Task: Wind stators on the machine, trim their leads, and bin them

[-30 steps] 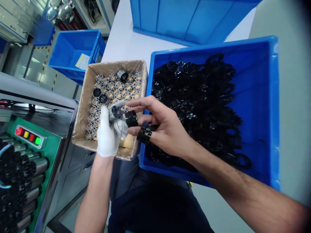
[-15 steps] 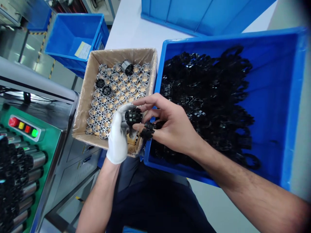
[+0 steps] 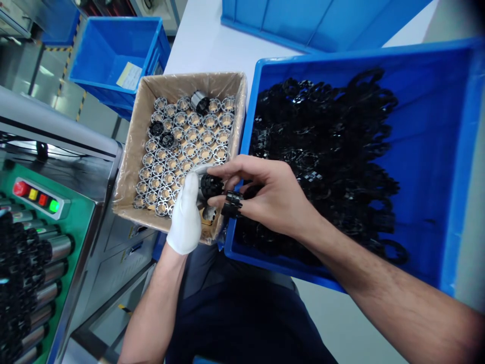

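Note:
My left hand (image 3: 185, 217), in a white glove, is closed around a metal stator core whose near end carries a black plastic end ring (image 3: 211, 186). Thumb and fingertips of my bare right hand (image 3: 278, 197) touch that end. More black plastic rings (image 3: 232, 203) are held in the same right hand, against the thumb and curled fingers. Both hands are over the near right corner of a cardboard box (image 3: 127, 151) lined with clear film. Inside stand rows of silver stator cores (image 3: 189, 150); a few bear black rings, and one such core (image 3: 199, 102) lies tipped on top.
A blue bin (image 3: 424, 167) full of loose black rings (image 3: 303, 131) stands right of the box. Another blue bin (image 3: 303, 23) is behind it, and a third (image 3: 113, 45) at the far left. Left is a green machine top (image 3: 81, 212) with buttons and finished cores.
The black-ringed end of the core has turned toward my right hand. My right fingers have shifted slightly down and now sit at the ring's edge.

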A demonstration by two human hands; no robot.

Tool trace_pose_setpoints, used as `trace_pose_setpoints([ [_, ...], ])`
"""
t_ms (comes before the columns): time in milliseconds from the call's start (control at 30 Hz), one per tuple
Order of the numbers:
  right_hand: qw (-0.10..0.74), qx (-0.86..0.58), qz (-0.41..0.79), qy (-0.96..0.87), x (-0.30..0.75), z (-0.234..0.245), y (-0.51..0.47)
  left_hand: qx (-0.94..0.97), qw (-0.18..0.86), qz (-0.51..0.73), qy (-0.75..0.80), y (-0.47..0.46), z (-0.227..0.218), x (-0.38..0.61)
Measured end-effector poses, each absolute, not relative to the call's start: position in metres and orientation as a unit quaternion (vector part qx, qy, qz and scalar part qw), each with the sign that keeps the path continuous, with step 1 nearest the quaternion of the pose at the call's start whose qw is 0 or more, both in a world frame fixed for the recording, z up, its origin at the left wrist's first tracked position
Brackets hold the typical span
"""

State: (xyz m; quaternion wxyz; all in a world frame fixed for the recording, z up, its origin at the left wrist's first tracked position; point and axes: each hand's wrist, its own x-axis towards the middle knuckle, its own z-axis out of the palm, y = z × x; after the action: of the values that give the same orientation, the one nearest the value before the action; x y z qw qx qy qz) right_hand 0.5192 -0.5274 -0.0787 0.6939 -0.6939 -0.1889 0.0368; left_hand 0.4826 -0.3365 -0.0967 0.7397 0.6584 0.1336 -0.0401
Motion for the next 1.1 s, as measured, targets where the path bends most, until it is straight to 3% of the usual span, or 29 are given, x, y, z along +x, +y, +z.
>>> trace_pose_setpoints([
  [467, 0.658, -0.719, 0.003, -0.226, 0.521, -0.078, -0.531, 0.644, 0.754, -0.082, 0.096, -0.335, -0.094, 0.481],
  [733, 0.771, -0.59, 0.179, -0.16, 0.526, -0.077, -0.535, 0.625, 0.757, -0.133, 0.134, -0.332, -0.082, 0.481],
  [933, 0.792, -0.595, 0.1, -0.094, 0.525, -0.068, -0.532, 0.596, 0.786, -0.02, 0.166, -0.337, -0.077, 0.493],
  [1100, 0.803, -0.565, 0.137, -0.132, 0.519, -0.065, -0.525, 0.603, 0.781, 0.004, 0.161, -0.334, -0.077, 0.493],
])
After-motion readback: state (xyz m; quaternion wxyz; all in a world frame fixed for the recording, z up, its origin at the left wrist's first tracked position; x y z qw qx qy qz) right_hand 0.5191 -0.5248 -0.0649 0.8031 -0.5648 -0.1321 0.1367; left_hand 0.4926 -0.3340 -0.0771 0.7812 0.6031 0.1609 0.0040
